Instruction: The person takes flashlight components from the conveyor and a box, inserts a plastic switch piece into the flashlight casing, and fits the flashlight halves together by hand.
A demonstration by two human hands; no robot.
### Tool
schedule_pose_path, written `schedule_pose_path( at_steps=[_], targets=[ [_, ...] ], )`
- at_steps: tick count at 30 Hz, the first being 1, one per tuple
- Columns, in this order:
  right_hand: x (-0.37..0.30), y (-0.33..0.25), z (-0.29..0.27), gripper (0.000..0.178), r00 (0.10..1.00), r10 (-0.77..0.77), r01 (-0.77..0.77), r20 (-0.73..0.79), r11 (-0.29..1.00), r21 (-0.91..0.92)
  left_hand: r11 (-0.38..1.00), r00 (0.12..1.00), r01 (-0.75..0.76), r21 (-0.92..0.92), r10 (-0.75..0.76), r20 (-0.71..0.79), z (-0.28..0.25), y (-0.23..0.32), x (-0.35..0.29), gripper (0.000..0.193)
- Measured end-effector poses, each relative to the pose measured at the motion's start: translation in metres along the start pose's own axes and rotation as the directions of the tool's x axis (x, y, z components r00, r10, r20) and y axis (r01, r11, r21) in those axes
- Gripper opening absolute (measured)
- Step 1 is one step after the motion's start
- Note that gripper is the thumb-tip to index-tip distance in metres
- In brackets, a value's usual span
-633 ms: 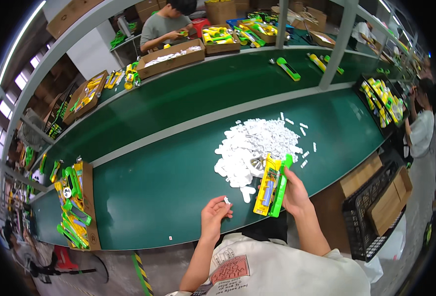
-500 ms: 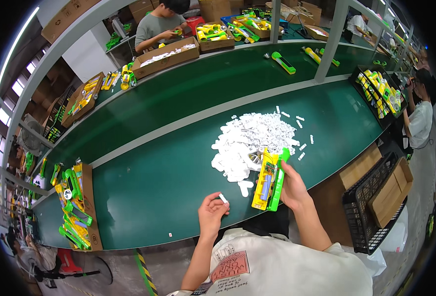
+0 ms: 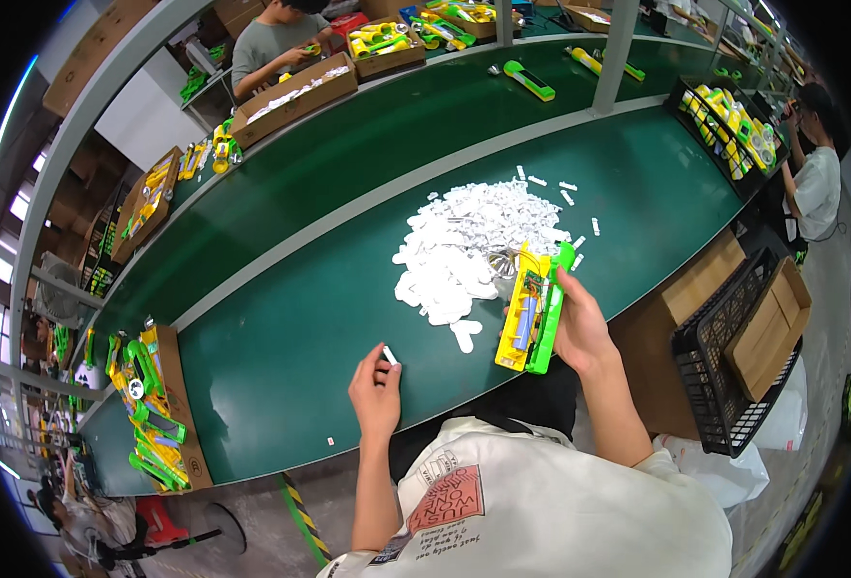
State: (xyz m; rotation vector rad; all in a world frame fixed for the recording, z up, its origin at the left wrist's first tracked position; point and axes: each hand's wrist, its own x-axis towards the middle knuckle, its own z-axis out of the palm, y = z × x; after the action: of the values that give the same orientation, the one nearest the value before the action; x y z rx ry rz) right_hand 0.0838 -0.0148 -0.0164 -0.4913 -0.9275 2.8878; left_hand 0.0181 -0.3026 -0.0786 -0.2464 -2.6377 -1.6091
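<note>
My right hand (image 3: 584, 326) grips an opened flashlight (image 3: 545, 306), its yellow and green housing halves parted side by side. Inside the yellow half sit a blue cylindrical battery (image 3: 525, 323) and a small green circuit board (image 3: 533, 283) with thin wires. The shiny lamp head is at its far end, close to the pile. My left hand (image 3: 377, 393) pinches a small white plastic piece (image 3: 391, 355) between thumb and fingers, above the green table. Just beyond the flashlight lies a heap of small white plastic parts (image 3: 473, 236), flat rounded ones on its near side.
At the left, a cardboard box (image 3: 181, 409) borders several flashlight bodies. A black crate (image 3: 685, 111) of flashlights stands at the far right; an empty-looking black crate (image 3: 709, 356) is below the table's right edge. Behind the divider runs a conveyor (image 3: 348, 169) with flashlights. Co-workers sit beyond.
The view has shifted, so the table appears higher and further left. My hands are slightly further apart, the left still pinching the white piece and the right still holding the flashlight.
</note>
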Motion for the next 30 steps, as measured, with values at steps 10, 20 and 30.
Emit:
schedule_pose_path(
  at_steps=[10, 20, 30],
  targets=[
    [0.024, -0.057, -0.065, 0.047, 0.983, -0.14, 0.158, -0.118, 0.975, 0.159, 0.79, 0.968, -0.201, 0.579, 0.071, 0.239, -0.015, 0.01, 0.065, 0.047],
    [0.04, -0.108, -0.115, 0.047, 0.962, -0.084, 0.147, -0.261, 0.962, 0.23, 0.393, 0.624, -0.776, 0.493, 0.59, 0.513, 0.165, 0.174, 0.274, 0.03],
    [0.069, -0.133, -0.131, 0.048, 0.946, -0.072, 0.169, -0.315, 0.941, 0.293, -0.114, 0.114, -0.965, 0.236, 0.627, 0.77, 0.498, 0.222, 0.487, 0.081]
  ],
)
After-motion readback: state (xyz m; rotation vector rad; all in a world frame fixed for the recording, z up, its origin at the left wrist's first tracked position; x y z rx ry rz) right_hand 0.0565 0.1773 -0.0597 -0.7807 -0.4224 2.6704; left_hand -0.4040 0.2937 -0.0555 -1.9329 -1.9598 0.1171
